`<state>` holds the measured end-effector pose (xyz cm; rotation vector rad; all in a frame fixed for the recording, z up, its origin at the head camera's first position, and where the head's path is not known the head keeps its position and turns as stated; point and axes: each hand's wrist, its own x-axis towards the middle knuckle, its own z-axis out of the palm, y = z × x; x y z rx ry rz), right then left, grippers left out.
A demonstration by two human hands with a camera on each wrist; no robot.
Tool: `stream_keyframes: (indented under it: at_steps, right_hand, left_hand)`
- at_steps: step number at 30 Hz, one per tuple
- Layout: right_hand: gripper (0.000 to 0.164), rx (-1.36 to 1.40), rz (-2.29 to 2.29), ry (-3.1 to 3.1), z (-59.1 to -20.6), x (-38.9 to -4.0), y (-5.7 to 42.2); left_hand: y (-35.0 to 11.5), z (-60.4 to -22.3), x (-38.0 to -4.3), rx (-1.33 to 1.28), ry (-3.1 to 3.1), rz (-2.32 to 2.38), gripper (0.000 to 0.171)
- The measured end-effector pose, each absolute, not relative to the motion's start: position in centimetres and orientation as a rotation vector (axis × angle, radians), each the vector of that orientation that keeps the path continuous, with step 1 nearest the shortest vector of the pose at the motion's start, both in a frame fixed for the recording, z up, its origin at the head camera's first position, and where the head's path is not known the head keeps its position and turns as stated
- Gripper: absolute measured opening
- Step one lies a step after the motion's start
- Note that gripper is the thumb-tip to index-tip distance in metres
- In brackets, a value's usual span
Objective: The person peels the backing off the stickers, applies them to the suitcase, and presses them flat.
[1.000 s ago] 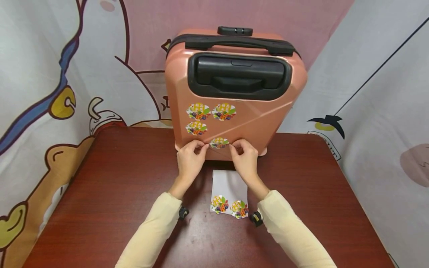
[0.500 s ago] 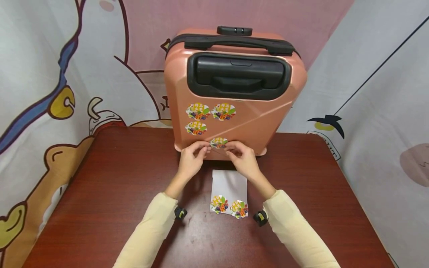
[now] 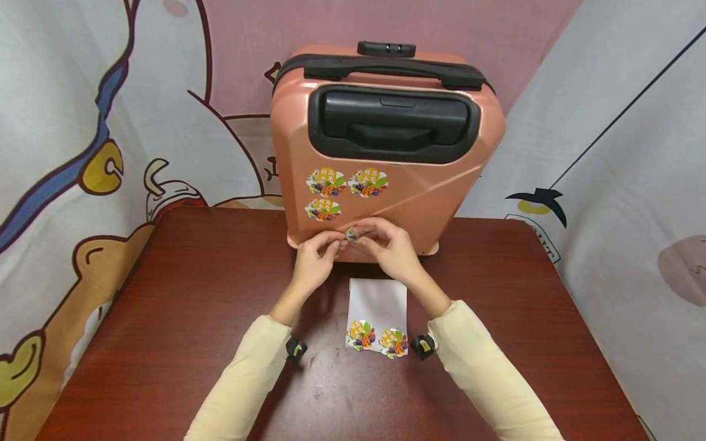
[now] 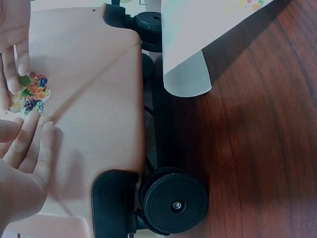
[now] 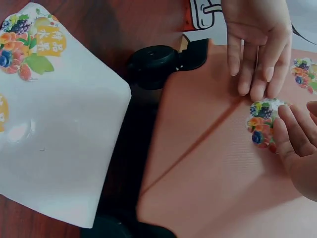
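A pink suitcase (image 3: 419,196) stands upright with a round fruit sticker (image 5: 260,126) low on its face. My right hand (image 3: 398,252) reaches over the right part of this sticker, its fingertips touching it and covering much of it in the head view. At the opposite edge, my left hand (image 3: 313,263) has its fingertips right at the sticker's rim. In the right wrist view the fingers of both hands are nearly straight, and the sticker lies close against the shell. Three similar fruit stickers (image 3: 325,182) show higher up on the suitcase.
In front of the suitcase, a white backing sheet (image 3: 377,297) with two fruit stickers (image 3: 361,335) lies on the brown table (image 3: 209,318). Dark wheels (image 4: 176,203) stick out at the suitcase's base. A cartoon-printed cloth (image 3: 595,165) hangs behind.
Both hands first pinched the sticker's edges from either side. My right hand has since moved left and up over the sticker, its fingers stretched out, while my left stays at the left edge.
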<state>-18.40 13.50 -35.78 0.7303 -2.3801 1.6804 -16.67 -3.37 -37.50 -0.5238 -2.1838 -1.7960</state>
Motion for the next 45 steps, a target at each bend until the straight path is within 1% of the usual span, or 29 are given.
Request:
stream_keyframes:
  at_steps: [5,8,16,21,28,33,45]
  right_hand:
    - [0.024,0.706,1.714,-2.410,-36.6,-18.5,13.7]
    - [0.024,0.688,1.723,-2.451,-36.7,-17.9,13.8]
    - [0.024,0.675,1.731,-2.523,-36.1,-17.0,13.8]
    - [0.023,0.731,1.768,-2.462,-35.6,-17.3,13.6]
    - [0.026,0.776,1.864,-2.358,-36.0,-18.6,13.7]
    - [0.027,0.810,1.903,-2.313,-35.6,-18.6,13.5]
    - [0.027,0.708,1.888,-2.484,-36.6,-17.2,14.3]
  left_hand:
    - [-3.5,-37.4,-16.7,-0.509,-2.205,-1.804,0.014]
    - [-3.4,-37.3,-16.7,-0.501,-2.211,-1.806,0.014]
    - [-3.4,-37.2,-16.7,-0.491,-2.200,-1.817,0.013]
    - [-3.5,-37.1,-16.7,-0.487,-2.211,-1.808,0.013]
    - [-3.6,-37.1,-16.7,-0.500,-2.216,-1.794,0.013]
    - [-3.6,-37.2,-16.7,-0.509,-2.216,-1.775,0.013]
    - [-3.5,-37.3,-16.7,-0.513,-2.208,-1.806,0.014]
